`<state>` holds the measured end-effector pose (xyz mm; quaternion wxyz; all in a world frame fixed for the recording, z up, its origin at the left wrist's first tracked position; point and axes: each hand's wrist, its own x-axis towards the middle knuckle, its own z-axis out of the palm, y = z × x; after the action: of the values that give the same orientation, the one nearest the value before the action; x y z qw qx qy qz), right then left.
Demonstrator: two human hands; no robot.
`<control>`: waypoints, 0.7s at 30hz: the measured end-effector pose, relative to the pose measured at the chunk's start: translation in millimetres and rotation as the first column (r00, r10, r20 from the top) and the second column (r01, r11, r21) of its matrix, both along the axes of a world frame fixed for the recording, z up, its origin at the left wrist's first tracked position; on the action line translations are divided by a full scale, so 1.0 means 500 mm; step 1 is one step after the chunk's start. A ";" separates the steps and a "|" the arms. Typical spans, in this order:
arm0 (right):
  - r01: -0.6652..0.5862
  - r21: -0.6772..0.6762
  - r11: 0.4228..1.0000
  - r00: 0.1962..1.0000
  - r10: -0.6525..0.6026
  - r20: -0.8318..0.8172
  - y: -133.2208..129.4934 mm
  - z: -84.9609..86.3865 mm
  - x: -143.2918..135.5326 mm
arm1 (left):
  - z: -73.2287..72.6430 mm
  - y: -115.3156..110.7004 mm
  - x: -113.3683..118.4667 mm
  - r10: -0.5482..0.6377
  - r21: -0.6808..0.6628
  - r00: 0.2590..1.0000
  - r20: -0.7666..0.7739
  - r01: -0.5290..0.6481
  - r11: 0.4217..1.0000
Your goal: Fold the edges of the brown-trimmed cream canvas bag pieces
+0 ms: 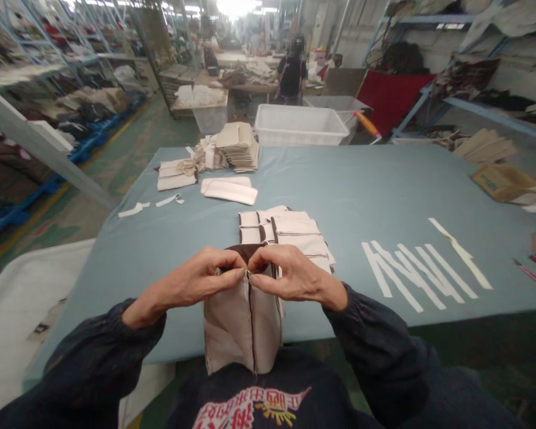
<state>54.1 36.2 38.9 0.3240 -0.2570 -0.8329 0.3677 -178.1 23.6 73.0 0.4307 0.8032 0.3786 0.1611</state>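
Close to my body, a beige sewn fabric piece (232,325) with a dark seam down its middle hangs from both hands at the table's front edge. My left hand (196,277) pinches its top edge just left of the seam. On the other side of the seam, my right hand (295,274) pinches the same edge, thumb and fingers closed. The fingertips of the two hands nearly meet. Behind them lies a stack of similar beige pieces with dark trim (299,229), partly covered by my hands.
The blue-covered table (339,190) bears white strips (406,274) at right, small snippers (527,271) by the right edge, pale flat panels (230,189) and a stack of beige pieces (239,146) at the back left. A white bin (301,122) stands beyond; a person (292,74) is farther back.
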 end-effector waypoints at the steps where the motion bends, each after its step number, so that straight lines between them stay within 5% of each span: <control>1: 0.003 -0.022 1.000 1.000 -0.003 -0.001 0.001 0.000 -0.001 | -0.002 -0.001 0.001 0.003 -0.008 1.000 0.005 -0.003 1.000; 12: -0.091 -0.285 0.954 0.995 0.076 -0.063 0.019 -0.016 0.001 | -0.016 0.002 0.004 0.043 -0.136 0.998 0.048 -0.036 0.990; 21: -0.117 -0.287 0.951 0.993 0.105 -0.057 0.025 -0.023 0.002 | -0.030 0.009 -0.001 0.075 -0.158 0.997 0.030 -0.069 0.985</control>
<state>55.1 48.6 27.2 0.2790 -0.2469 -0.7763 0.5085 -178.4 28.0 57.8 0.4933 0.7495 0.4112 0.1607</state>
